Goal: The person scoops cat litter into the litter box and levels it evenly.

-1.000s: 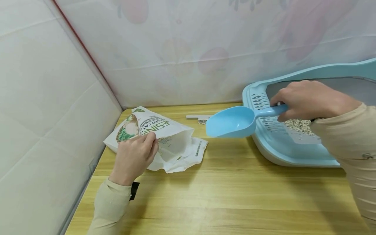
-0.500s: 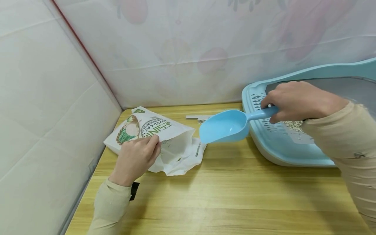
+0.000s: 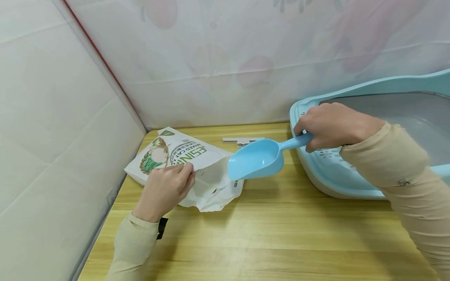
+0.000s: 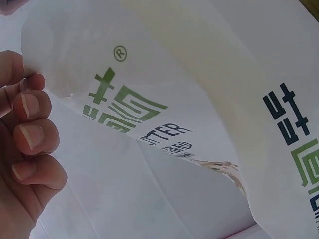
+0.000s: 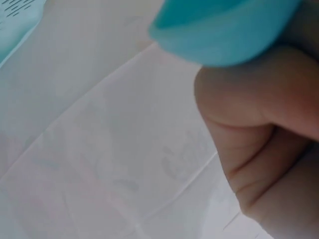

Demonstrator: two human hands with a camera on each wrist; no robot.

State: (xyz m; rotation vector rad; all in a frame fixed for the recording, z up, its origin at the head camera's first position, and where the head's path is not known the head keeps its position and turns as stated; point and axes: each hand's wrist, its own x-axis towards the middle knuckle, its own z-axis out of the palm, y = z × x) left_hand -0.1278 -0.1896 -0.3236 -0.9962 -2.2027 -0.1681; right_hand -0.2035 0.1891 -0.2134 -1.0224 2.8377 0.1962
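A white cat litter bag (image 3: 207, 146) with green print lies on its side on the wooden table, its mouth facing right. My left hand (image 3: 166, 191) pinches the upper edge of that mouth; in the left wrist view the curled fingers (image 4: 32, 134) show at the bag's edge. My right hand (image 3: 335, 124) grips the handle of a light blue scoop (image 3: 256, 158), palm down. The scoop's bowl looks bare inside, and its tip overlaps the bag's opening in the head view. In the right wrist view the blurred scoop (image 5: 224, 35) shows above the thumb.
A light blue litter box (image 3: 337, 175) with a slotted step stands at the right, partly behind my right arm. A white sealing clip (image 3: 242, 141) lies on the table (image 3: 246, 238) behind the scoop. Fabric walls (image 3: 211, 78) close off the back and left.
My right hand has carried the scoop left and slightly toward me, from the litter box's edge to the bag's mouth. The left hand keeps its hold, lifting the bag's edge only slightly.
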